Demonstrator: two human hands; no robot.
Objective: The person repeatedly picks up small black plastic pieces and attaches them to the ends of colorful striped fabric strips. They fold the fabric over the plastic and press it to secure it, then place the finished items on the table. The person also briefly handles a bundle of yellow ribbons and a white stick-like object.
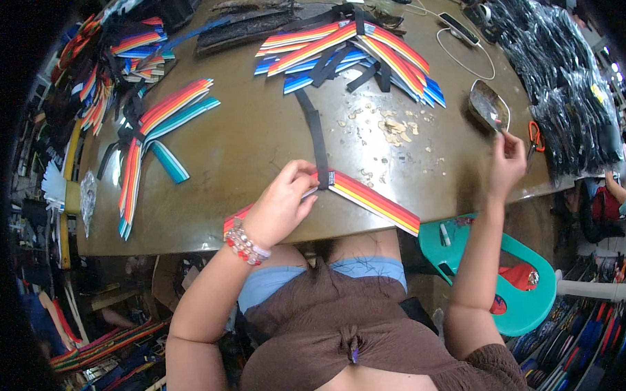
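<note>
A striped strap [375, 201] in red, orange, yellow and white lies bent across the table's near edge. A black strap [316, 144] runs away from its middle, with a small dark printed label [332, 178] beside the join. My left hand [283, 200] rests over the strap's left part, thumb and fingers pinching it next to the black strap. Out to the right, my right hand [507, 153] is closed in a pinch at the near end of a small dark dish [487, 102]. What its fingertips hold, if anything, is too small to tell.
Bundles of striped straps lie at the far middle [353, 53] and left [142, 132]. Pale scraps [397, 130] are scattered mid-table. Orange-handled scissors [536, 137], a phone [458, 28] with a white cable and plastic-wrapped black goods [557, 77] are on the right. A green stool [524, 305] stands below.
</note>
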